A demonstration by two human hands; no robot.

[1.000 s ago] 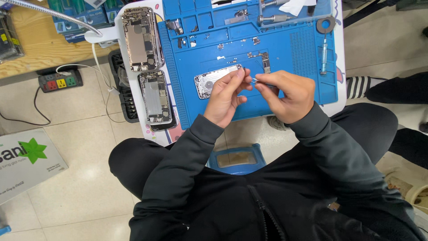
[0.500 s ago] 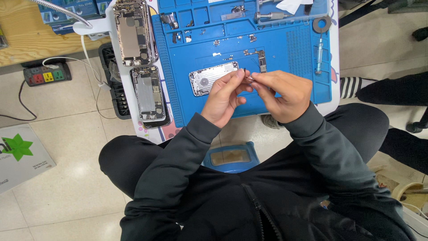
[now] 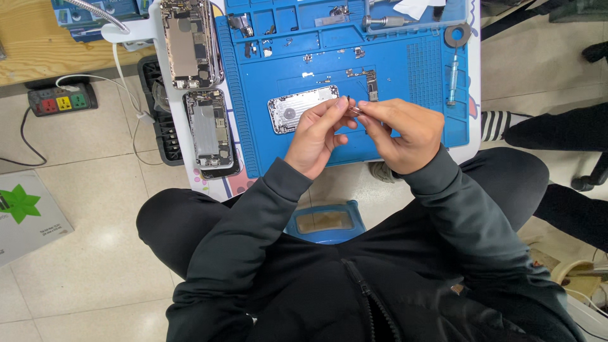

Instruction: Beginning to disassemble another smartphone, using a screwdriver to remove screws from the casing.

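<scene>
I had my left hand (image 3: pixel 315 136) and my right hand (image 3: pixel 400 132) raised together just above the blue silicone repair mat (image 3: pixel 405 76), fingertips meeting over a tiny metallic part (image 3: pixel 353 110). Both hands were pinched shut on that part, thumbs and forefingers closed from either side; it was too small for me to tell exactly what kind of piece it was.

Judging by the bench, the strip-down looked well advanced. A bare silver metal phone back housing (image 3: pixel 301 109) lay on the mat just beside my left fingers, seemingly emptied of its boards. Small screws and brackets (image 3: pixel 361 75) were scattered above it, and a slim silver screwdriver (image 3: pixel 451 79) rested near the mat's right edge, apart from my hands. Two opened phones with exposed internals (image 3: pixel 196 76) sat to the left of the mat, still holding their components.

What remained, as I judged it, was dealing with the little part in my fingers and those two unfinished handsets.
</scene>
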